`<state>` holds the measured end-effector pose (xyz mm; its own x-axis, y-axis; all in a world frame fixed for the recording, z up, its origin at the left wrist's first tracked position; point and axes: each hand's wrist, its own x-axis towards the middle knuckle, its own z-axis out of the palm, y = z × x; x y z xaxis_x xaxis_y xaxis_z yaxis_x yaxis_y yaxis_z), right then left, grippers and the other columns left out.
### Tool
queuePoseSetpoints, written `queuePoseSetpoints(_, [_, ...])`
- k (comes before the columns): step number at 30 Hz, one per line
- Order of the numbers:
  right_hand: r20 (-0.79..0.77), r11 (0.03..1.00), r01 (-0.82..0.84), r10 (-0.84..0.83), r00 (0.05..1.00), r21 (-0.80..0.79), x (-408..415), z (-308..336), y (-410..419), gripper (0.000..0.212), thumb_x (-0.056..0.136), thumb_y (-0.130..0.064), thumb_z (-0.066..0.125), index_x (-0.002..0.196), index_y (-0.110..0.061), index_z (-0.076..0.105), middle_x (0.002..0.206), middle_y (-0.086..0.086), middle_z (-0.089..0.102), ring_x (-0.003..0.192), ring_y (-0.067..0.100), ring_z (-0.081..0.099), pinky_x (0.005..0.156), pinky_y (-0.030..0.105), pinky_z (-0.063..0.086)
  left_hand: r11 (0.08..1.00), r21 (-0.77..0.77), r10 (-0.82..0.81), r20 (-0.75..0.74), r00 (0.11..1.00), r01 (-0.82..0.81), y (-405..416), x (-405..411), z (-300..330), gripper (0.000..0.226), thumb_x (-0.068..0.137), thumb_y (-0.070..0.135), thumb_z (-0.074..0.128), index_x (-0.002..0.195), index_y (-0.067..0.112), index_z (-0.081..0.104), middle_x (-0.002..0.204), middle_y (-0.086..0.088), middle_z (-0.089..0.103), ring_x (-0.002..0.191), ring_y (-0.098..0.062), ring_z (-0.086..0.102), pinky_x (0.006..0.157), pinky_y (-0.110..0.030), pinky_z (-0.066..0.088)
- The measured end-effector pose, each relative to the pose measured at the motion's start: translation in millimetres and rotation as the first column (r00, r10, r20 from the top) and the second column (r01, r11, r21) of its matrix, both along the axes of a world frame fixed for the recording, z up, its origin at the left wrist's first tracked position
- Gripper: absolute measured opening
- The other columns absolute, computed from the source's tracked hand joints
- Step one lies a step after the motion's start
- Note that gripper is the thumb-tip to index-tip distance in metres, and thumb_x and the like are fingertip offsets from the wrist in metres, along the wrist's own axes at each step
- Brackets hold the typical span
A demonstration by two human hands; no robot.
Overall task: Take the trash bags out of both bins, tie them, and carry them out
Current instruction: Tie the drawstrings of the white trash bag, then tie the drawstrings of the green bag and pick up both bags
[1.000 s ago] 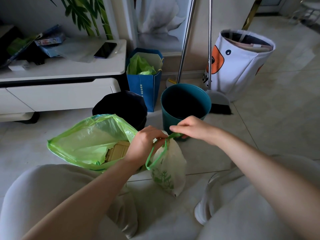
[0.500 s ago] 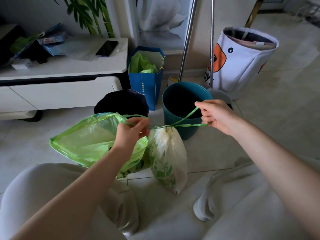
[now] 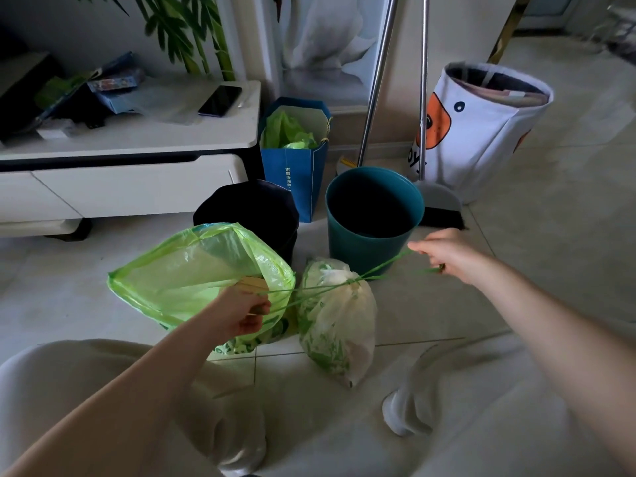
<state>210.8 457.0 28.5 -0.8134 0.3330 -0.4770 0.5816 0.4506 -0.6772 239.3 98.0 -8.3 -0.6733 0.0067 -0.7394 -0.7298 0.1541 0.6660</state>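
A small whitish trash bag (image 3: 335,321) with green print lies on the floor tiles, its neck cinched by a green drawstring (image 3: 378,270). My left hand (image 3: 241,313) grips one end of the string and my right hand (image 3: 451,254) pinches the other, and the string runs taut between them. To the left a larger green trash bag (image 3: 192,270) lies open-mouthed, with cardboard showing inside. Behind stand a teal bin (image 3: 373,232) and a black bin (image 3: 251,210), both without liners.
A blue paper bag (image 3: 296,177) with green plastic inside stands behind the bins. A broom and dustpan (image 3: 437,201) lean on the wall beside a white fabric basket (image 3: 481,132). A low white cabinet (image 3: 120,166) is at the left. My knees fill the foreground.
My hands have moved apart from above the small bag, drawing the green string out sideways. The bag's neck has closed and the string has grown taut.
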Motion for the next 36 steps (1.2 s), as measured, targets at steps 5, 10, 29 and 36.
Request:
queuePoseSetpoints(5, [-0.044,0.957,-0.139,0.156,0.987,0.256,-1,-7,0,0.033,0.082,-0.029,0.068,0.076,0.003,0.065,0.070,0.017,0.061,0.065,0.029,0.057,0.063,0.033,0.042,0.986,-0.080,-0.147,0.013,0.989,0.147,3,3,4,0.011,0.087,0.009,0.065,0.088,-0.003,0.066,0.065,-0.007,0.068,0.052,-0.019,0.058,0.057,-0.031,0.055])
queuePoseSetpoints(10, [-0.109,0.823,-0.280,0.378,0.919,0.495,-9,4,-26,0.017,0.083,-0.013,0.058,0.076,-0.011,0.074,0.086,0.008,0.075,0.083,0.028,0.067,0.072,0.030,0.050,0.947,-0.169,-0.283,-0.028,0.959,0.274,-6,8,13,0.022,0.081,0.016,0.074,0.099,0.007,0.067,0.094,-0.007,0.073,0.069,-0.022,0.068,0.066,-0.032,0.058])
queuePoseSetpoints(29, [-0.220,0.662,-0.617,0.737,0.639,0.427,-96,-9,-220,0.028,0.090,-0.026,0.056,0.114,-0.013,0.064,0.115,0.004,0.067,0.103,0.022,0.062,0.085,0.030,0.049,0.871,-0.491,0.049,0.040,0.998,-0.023,-114,27,-21,0.033,0.088,0.033,0.062,0.073,0.004,0.066,0.057,-0.004,0.071,0.046,-0.022,0.060,0.044,-0.020,0.038])
queuePoseSetpoints(36, [-0.229,0.656,-0.697,0.754,0.615,0.289,-120,-31,-266,0.052,0.092,-0.034,0.056,0.136,-0.009,0.044,0.126,0.010,0.060,0.111,0.024,0.059,0.087,0.029,0.044,0.954,-0.211,0.249,0.163,0.955,-0.212,-100,37,-24,0.035,0.092,0.038,0.056,0.091,0.004,0.066,0.080,-0.007,0.076,0.058,-0.023,0.067,0.053,-0.024,0.046])
